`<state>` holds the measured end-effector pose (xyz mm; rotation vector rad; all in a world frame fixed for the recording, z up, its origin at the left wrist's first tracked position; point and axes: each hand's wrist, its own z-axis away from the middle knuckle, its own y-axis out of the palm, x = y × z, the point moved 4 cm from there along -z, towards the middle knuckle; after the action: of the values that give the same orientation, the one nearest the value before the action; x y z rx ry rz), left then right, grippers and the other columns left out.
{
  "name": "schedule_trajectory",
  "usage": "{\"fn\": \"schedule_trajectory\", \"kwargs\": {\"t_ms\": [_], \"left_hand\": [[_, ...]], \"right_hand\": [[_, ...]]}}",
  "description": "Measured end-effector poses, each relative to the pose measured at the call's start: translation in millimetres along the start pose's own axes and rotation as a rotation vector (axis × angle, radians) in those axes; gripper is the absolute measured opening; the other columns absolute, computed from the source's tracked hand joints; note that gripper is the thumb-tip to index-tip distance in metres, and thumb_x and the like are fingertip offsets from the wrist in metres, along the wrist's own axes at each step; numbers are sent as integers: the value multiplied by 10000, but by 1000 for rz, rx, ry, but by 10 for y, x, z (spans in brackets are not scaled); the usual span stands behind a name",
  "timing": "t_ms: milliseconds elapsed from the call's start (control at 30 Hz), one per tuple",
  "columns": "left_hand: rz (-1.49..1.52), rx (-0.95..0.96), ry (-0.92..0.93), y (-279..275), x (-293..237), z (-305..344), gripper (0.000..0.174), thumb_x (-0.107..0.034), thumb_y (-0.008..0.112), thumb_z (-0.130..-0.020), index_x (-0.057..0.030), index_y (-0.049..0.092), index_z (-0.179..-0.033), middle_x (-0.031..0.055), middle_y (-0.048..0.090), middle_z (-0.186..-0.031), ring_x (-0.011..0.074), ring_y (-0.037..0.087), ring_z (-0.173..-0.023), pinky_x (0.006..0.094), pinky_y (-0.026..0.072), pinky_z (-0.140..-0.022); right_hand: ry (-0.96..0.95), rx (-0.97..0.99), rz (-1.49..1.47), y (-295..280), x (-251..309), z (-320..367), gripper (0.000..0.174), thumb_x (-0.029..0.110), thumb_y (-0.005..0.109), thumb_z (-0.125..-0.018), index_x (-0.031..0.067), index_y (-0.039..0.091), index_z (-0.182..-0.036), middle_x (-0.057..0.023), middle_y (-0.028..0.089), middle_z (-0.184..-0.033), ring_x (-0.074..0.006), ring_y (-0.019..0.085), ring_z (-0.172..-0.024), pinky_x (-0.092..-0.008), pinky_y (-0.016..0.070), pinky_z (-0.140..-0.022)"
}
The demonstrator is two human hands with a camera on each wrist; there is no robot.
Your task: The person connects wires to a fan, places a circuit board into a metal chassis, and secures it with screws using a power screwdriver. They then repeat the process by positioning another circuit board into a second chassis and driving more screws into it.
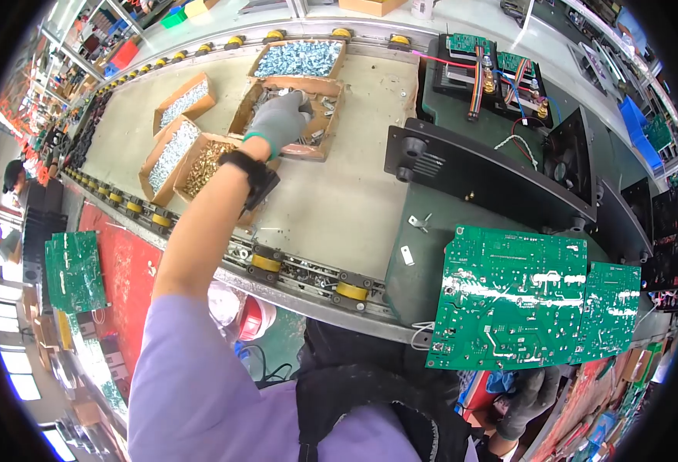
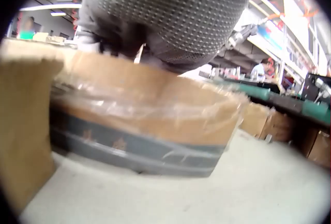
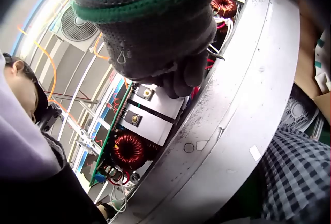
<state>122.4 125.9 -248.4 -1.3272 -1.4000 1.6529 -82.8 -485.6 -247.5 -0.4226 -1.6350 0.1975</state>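
In the head view my left hand (image 1: 281,119), in a grey glove, reaches into a cardboard box (image 1: 320,154) of small metal brackets. Its fingertips are down among the pieces. The left wrist view shows the glove (image 2: 170,17) over the box wall (image 2: 145,89), with a small shiny metal piece (image 2: 139,53) below the fingers; I cannot tell if they pinch it. My gloved right hand (image 1: 535,396) holds a large green circuit board (image 1: 508,300) at its lower edge, solder side up. In the right wrist view, that hand's fingers curl beside heat sinks (image 3: 147,107) and a copper coil (image 3: 128,150).
Boxes of silver screws (image 1: 300,58), brass-coloured screws (image 1: 204,165) and other small fasteners (image 1: 173,158) surround the bracket box. A roller track (image 1: 266,263) borders the bench. Black panels (image 1: 493,173) stand at right. Loose brackets (image 1: 407,255) lie near the board. Another person (image 3: 23,89) is nearby.
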Motion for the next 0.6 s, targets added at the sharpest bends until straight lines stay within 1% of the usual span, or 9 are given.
{"fn": "schedule_trajectory", "kwargs": {"t_ms": [100, 167, 200, 267, 333, 367, 500, 567, 600], "left_hand": [[535, 293, 196, -240, -392, 644, 142, -87, 631, -840, -32, 662, -968, 58, 670, -860, 145, 614, -804, 305, 499, -754], [554, 404, 277, -315, -844, 1172, 119, -66, 615, -851, -35, 658, -957, 23, 656, -822, 118, 605, -751, 290, 503, -702], [607, 338, 414, -244, -1006, 1355, 109, -49, 613, -843, -45, 656, -943, 41, 664, -816, 126, 621, -733, 293, 503, -679], [362, 62, 591, -87, -1298, 1638, 125, -45, 617, -810, -56, 649, -930, 106, 667, -866, 272, 648, -729, 355, 515, -669], [269, -56, 632, -1, -1527, 1752, 152, -48, 633, -793, -67, 649, -943, 106, 658, -867, 304, 639, -754, 384, 512, -676], [273, -51, 643, 6, -1565, 1763, 152, -48, 633, -793, -67, 649, -943, 106, 658, -867, 304, 639, -754, 384, 512, -676], [283, 5, 552, -113, -1446, 1760, 121, -106, 612, -850, -85, 653, -961, 146, 637, -845, 341, 632, -790, 417, 500, -670], [51, 209, 476, -44, -1278, 1826, 191, -239, 561, -909, -93, 669, -967, 161, 650, -829, 357, 637, -777, 454, 495, -684], [60, 276, 472, 47, -1203, 1879, 207, -263, 566, -906, -94, 682, -933, 166, 652, -788, 363, 639, -739, 459, 494, -663]], "right_hand": [[-28, -108, -42, 49, 80, -30, 310, 237, 570, -975, -50, 591, -1091, -75, 647, -926, -134, 588, -791, -268, 466, -669], [-43, -62, -30, 52, 99, -60, 325, 245, 570, -977, -52, 583, -1106, -85, 649, -942, -138, 594, -814, -271, 478, -694], [-60, -5, -22, 65, 117, -68, 341, 254, 571, -978, -55, 575, -1121, -94, 651, -957, -142, 601, -837, -275, 490, -720], [-69, 6, -37, 119, 158, -71, 350, 253, 563, -984, -60, 570, -1140, -116, 658, -981, -151, 610, -877, -285, 506, -766], [-262, -48, 85, 156, 206, -51, 329, 237, 552, -988, -60, 584, -1126, -110, 664, -969, -135, 600, -830, -273, 498, -732], [-167, -20, -95, 136, 228, -62, 322, 226, 545, -991, -62, 585, -1129, -117, 671, -947, -133, 600, -803, -275, 500, -722], [-222, -154, 59, -91, 264, 45, 278, 196, 547, -982, -60, 595, -1079, -106, 665, -856, -124, 556, -736, -266, 464, -646], [0, -300, 34, -194, 157, 142, 238, 179, 569, -954, -50, 629, -986, -63, 636, -855, -117, 530, -715, -265, 446, -631], [-17, -282, -24, -252, 116, 143, 213, 149, 569, -946, -44, 632, -1012, -62, 637, -873, -112, 535, -734, -256, 447, -641]]}}
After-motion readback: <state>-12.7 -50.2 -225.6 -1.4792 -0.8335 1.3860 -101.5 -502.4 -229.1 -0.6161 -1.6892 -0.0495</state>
